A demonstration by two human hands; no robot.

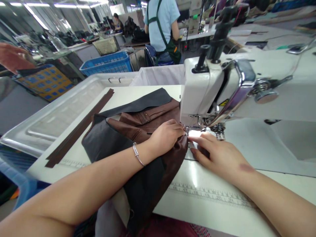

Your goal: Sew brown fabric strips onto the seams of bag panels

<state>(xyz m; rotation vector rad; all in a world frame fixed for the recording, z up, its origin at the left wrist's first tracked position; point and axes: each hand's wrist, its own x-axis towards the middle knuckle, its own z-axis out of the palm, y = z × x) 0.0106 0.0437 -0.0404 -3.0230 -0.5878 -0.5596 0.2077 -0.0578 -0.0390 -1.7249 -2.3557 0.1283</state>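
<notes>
A brown and black leather-like garment piece (172,161) lies bunched on the sewing machine's table, one edge at the presser foot (187,131). My left hand (166,136) rests on it with curled fingers, gripping the brown material just left of the foot. My right hand (214,153) lies on the machine bed, right of the foot. Its fingers stretch forward, the thumb apart, with the index fingertip at the garment's edge. The white sewing machine (197,85) stands over the work, its lamp lighting the needle area. The needle itself is hard to make out.
Dark brown strips (81,128) lie at the table's left. A printed ruler (209,194) runs along the front. Beyond the left edge sit a translucent tray (49,115) and blue crates (108,64). Another person (163,26) sits ahead, facing away; a blurred hand (14,57) shows far left.
</notes>
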